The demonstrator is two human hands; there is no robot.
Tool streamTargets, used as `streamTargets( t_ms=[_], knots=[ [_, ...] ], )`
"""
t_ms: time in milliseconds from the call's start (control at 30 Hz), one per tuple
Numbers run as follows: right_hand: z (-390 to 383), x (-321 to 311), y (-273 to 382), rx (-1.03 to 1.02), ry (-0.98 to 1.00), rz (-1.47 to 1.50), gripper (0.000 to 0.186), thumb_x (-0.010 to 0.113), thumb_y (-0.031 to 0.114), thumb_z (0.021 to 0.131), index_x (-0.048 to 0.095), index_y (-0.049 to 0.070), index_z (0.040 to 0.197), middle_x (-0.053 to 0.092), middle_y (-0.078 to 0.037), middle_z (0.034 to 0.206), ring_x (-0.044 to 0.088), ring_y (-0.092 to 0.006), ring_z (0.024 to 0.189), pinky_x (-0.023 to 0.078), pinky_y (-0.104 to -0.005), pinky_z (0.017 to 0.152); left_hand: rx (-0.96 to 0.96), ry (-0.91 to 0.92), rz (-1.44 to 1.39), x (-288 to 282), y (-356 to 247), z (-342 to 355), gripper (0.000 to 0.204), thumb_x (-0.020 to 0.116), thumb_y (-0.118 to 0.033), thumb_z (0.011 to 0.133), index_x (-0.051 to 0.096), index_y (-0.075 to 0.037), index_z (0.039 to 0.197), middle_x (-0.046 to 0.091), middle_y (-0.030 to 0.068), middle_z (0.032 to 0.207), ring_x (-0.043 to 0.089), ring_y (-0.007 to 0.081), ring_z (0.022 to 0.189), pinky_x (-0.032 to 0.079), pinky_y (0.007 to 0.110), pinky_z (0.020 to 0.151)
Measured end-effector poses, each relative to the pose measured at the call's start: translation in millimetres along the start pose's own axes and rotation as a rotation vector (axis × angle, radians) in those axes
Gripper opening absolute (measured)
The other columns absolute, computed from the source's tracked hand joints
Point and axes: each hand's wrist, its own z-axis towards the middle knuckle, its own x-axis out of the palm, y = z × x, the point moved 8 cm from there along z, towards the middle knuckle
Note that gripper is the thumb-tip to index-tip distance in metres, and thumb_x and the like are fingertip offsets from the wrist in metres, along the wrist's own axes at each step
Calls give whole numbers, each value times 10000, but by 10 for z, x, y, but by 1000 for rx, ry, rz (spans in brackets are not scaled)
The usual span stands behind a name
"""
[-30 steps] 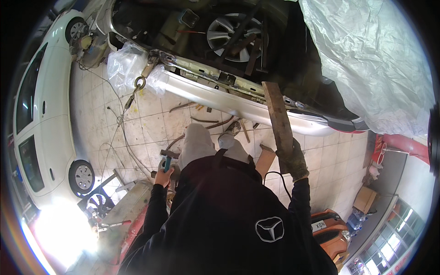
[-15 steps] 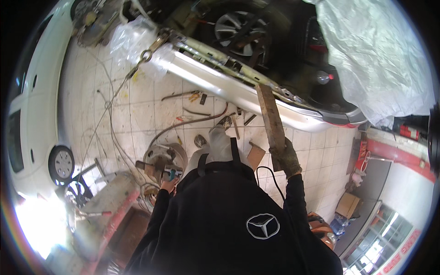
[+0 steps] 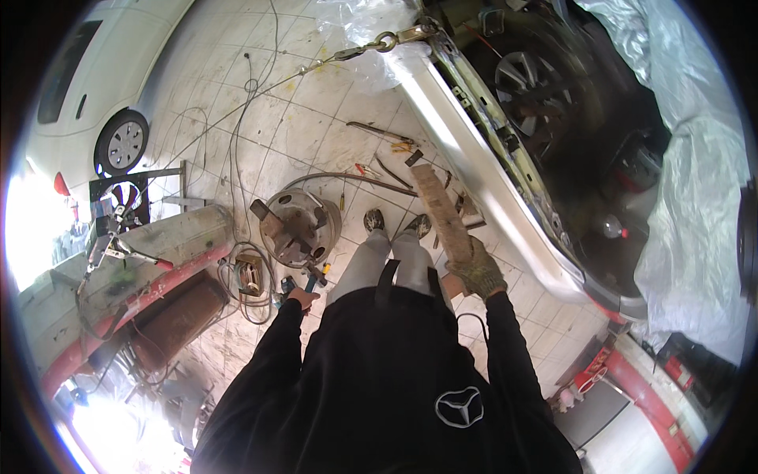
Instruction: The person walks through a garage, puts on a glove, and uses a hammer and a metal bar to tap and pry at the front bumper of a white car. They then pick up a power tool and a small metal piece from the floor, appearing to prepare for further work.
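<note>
My right hand, in a dirty work glove, is wrapped round the lower end of a thick wooden board. The board slants up and away towards the car's silver bumper, and I cannot tell whether they touch. My bare left hand is closed on what looks like a hammer with a blue handle, partly hidden by the fingers. Just beyond it stands a round metal drum, with blocks and metal pieces in it. My shoes are on the tiles between the drum and the car.
A hook and ring on a taut cable pull at the car's far end. Hoses, pliers and other tools lie on the floor. Plastic sheeting hangs at right. A worn bumper and white car are at left.
My view has turned, so the car now runs down the right side and the drum appears further up. Both hands keep their hold; more of the hammer shows at my left hand.
</note>
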Motion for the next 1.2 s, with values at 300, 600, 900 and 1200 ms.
streamTargets(
  t_ms=[300,600,900,1200],
  knots=[
    [2270,1265,-691,-34,106,-16,975,867,485,745,417,53,1494,611,-273,1376,634,-427,1226,527,-481,1016,151,-1,-174,-78,-945,625,306,785,-218,847,622,21,946,621,86,673,636,212,520,554,393,464],
    [4112,2404,-742,117,52,104,1027,896,411,723,386,8,1518,617,-280,1355,628,-404,1242,520,-459,1028,260,-257,-159,-351,-2122,3199,270,763,-153,878,587,49,911,588,106,642,589,222,457,455,396,403],
    [6142,2990,-779,-106,-129,283,863,873,376,776,428,-13,1405,650,-279,1234,657,-413,1145,529,-481,950,260,-397,-517,-1145,-3710,5279,240,714,-91,861,589,106,806,582,132,618,570,266,418,440,401,399],
    [8004,2410,-112,-244,-201,-321,803,847,415,793,480,71,1418,603,-201,1382,592,-373,1277,492,-464,1025,334,-615,-407,-1792,-4439,6262,520,674,-153,875,449,105,1267,614,352,1251,695,422,1027,594,479,743]
  ],
)
